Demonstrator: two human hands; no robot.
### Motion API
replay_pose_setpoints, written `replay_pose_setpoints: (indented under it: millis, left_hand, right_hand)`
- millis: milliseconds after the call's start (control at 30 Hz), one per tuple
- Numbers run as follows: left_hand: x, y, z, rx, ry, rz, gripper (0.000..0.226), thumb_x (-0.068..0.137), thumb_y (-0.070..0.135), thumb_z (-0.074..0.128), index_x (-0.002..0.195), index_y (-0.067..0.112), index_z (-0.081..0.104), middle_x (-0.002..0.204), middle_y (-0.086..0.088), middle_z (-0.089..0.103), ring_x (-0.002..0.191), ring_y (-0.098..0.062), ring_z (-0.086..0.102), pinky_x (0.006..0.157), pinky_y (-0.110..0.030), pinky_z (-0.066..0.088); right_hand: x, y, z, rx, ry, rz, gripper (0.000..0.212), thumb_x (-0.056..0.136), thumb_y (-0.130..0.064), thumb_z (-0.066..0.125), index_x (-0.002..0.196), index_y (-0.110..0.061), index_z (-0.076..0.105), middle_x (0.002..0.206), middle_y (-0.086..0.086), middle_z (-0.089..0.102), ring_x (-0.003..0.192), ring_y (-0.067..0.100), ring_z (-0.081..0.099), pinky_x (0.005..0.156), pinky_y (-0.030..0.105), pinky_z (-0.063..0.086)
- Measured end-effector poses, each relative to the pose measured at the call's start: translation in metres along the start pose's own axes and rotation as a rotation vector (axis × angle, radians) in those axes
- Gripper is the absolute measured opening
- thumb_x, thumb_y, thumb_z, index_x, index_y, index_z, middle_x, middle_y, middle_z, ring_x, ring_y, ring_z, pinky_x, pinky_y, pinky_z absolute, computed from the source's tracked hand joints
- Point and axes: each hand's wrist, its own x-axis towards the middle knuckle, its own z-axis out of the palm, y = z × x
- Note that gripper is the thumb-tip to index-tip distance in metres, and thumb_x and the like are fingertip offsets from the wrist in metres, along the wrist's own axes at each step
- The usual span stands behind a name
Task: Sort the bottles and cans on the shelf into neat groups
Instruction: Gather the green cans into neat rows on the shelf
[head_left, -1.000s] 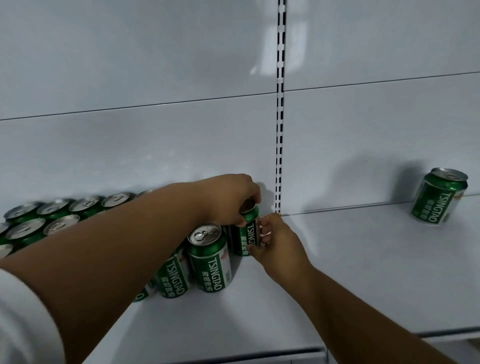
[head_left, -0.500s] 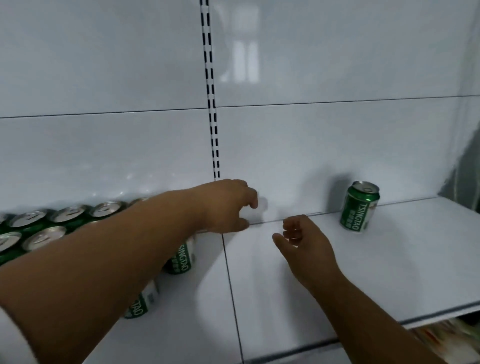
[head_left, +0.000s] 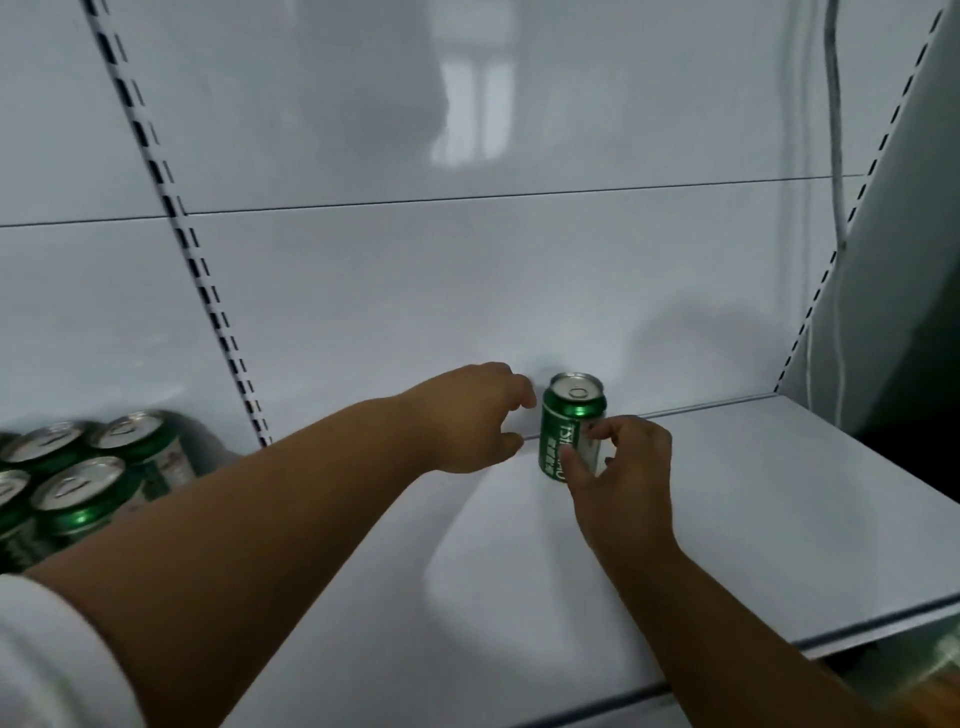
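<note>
In the head view, a single green can (head_left: 573, 423) stands upright just right of the frame's centre, at the back of the white shelf (head_left: 779, 499) and close to the white back panel (head_left: 467, 286). The right hand (head_left: 621, 475) comes up from the lower right and grips this can, with its thumb on the near face and its fingers curled round the right side. The left hand (head_left: 475, 418), reaching in from the lower left past a white sleeve (head_left: 47, 660), hangs just left of the can with fingers loosely curled, holding nothing and not touching it. At the left edge of the frame, well apart from the single can, a group of green cans (head_left: 78, 478) stands packed together, partly hidden behind the left forearm. A slotted upright (head_left: 187, 249) runs diagonally down the panel in the upper left, and another lines the right side.
</note>
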Motion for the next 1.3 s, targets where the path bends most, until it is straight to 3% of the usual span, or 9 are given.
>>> replay_pose_setpoints:
  millis: [167,300,467,600,733,867,967,1100,1300]
  left_hand:
    - [0.021,0.02,0.013,-0.063,0.057,-0.072,0.049,0.093,0.029,0.062,0.137,0.017,0.044,0.13,-0.005,0.051,0.113,-0.02,0.055,0.093,-0.032,0.047]
    - [0.025,0.027,0.016,-0.159,0.072,-0.173,0.045,0.094,0.029,0.062,0.131,0.015,0.041,0.135,-0.006,0.05,0.111,-0.02,0.056,0.088,-0.029,0.049]
    - [0.011,0.019,-0.008,-0.43,0.033,-0.268,0.047,0.096,0.026,0.06,0.14,0.024,0.043,0.13,0.001,0.054,0.111,-0.016,0.057,0.084,-0.025,0.049]
    - [-0.03,-0.004,-0.045,-0.664,-0.095,-0.322,0.041,0.096,0.022,0.061,0.135,0.028,0.052,0.118,0.005,0.065,0.107,-0.015,0.062,0.084,-0.024,0.049]
    - [-0.083,-0.034,-0.061,-0.713,-0.004,-0.349,0.033,0.092,0.028,0.066,0.124,0.018,0.063,0.11,-0.004,0.071,0.1,-0.021,0.066,0.079,-0.029,0.051]
    - [-0.138,-0.062,-0.073,-0.639,0.083,-0.375,0.033,0.09,0.035,0.068,0.122,0.026,0.065,0.108,0.006,0.071,0.102,-0.016,0.067,0.09,-0.032,0.053]
    - [-0.181,-0.086,-0.08,-0.567,0.091,-0.386,0.035,0.092,0.032,0.065,0.127,0.029,0.06,0.109,0.012,0.068,0.098,-0.005,0.065,0.079,-0.018,0.048]
    - [-0.231,-0.122,-0.083,-0.509,0.001,-0.404,0.044,0.089,0.027,0.07,0.131,0.032,0.056,0.116,0.012,0.067,0.106,-0.008,0.064,0.096,-0.034,0.05]
    - [-0.259,-0.156,-0.068,-0.191,-0.09,-0.327,0.039,0.085,0.043,0.071,0.121,0.033,0.061,0.109,0.016,0.061,0.101,-0.006,0.059,0.084,-0.023,0.047]
  right_hand:
    - [0.022,0.002,0.0,0.361,-0.26,0.156,0.073,0.081,-0.007,0.077,0.132,-0.035,0.033,0.113,-0.024,0.045,0.104,-0.003,0.05,0.091,0.012,0.042]
    - [0.036,0.017,0.009,0.343,-0.393,0.18,0.064,0.079,-0.012,0.08,0.132,-0.027,0.048,0.116,-0.013,0.061,0.114,0.014,0.06,0.095,0.036,0.052]
    - [0.032,-0.004,0.003,0.541,-0.643,0.205,0.053,0.081,-0.019,0.079,0.127,-0.029,0.054,0.114,-0.009,0.069,0.108,0.01,0.065,0.095,0.042,0.054]
    - [0.021,-0.036,0.011,0.897,-0.984,0.282,0.056,0.081,-0.005,0.075,0.132,-0.008,0.052,0.123,0.014,0.066,0.114,0.029,0.063,0.098,0.047,0.051]
    - [-0.005,-0.067,0.038,1.117,-1.187,0.302,0.066,0.076,-0.018,0.077,0.134,-0.001,0.052,0.132,0.024,0.057,0.119,0.038,0.054,0.108,0.058,0.035]
    - [-0.036,-0.106,0.07,1.181,-1.241,0.296,0.072,0.075,-0.029,0.08,0.136,-0.002,0.053,0.136,0.025,0.054,0.123,0.037,0.051,0.111,0.055,0.033]
    - [-0.065,-0.138,0.093,1.117,-1.195,0.273,0.05,0.079,-0.016,0.071,0.126,-0.006,0.06,0.125,0.018,0.064,0.116,0.031,0.06,0.104,0.047,0.046]
    - [-0.109,-0.17,0.122,0.948,-1.077,0.18,0.047,0.075,-0.004,0.076,0.12,-0.008,0.061,0.111,0.009,0.073,0.106,0.023,0.068,0.086,0.033,0.056]
    - [-0.164,-0.178,0.157,0.634,-0.934,0.122,0.05,0.077,-0.014,0.081,0.12,-0.029,0.062,0.115,-0.005,0.071,0.11,0.016,0.066,0.094,0.043,0.055]
